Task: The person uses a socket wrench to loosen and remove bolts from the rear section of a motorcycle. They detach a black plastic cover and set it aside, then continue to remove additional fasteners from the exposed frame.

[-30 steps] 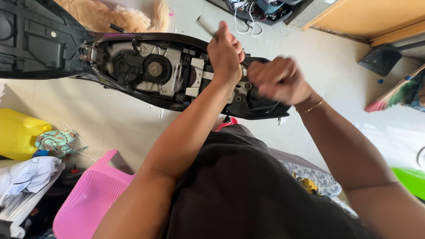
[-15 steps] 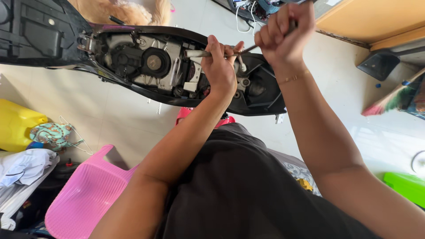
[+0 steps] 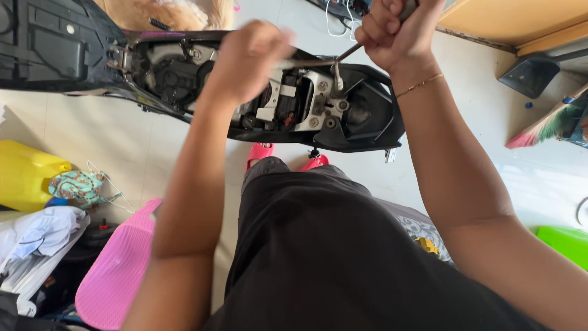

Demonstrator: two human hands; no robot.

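Head cam, looking straight down: there's a black scooter body lying on its side on the pale tile floor, panels off, so you see the metal brackets and engine bits in the middle. The right hand is up at the top of the shot, fist closed tight around the handle of a long tool, a screwdriver or similar; the thin shaft angles down-left from the fist to the metal parts. A thin gold bracelet sits on that wrist. The left hand is curled over the open section, just left of the tool's tip; it's a bit blurred, so I can't tell whether it's gripping the shaft or a part, or just resting there. Both hands are close together over the same spot. Below them are the person's black shorts and red sandals right by the scooter's edge. Off to the left: a yellow jug, a patterned cloth, a pink plastic dustpan-like thing and some white fabric. At right, a broom and something green.
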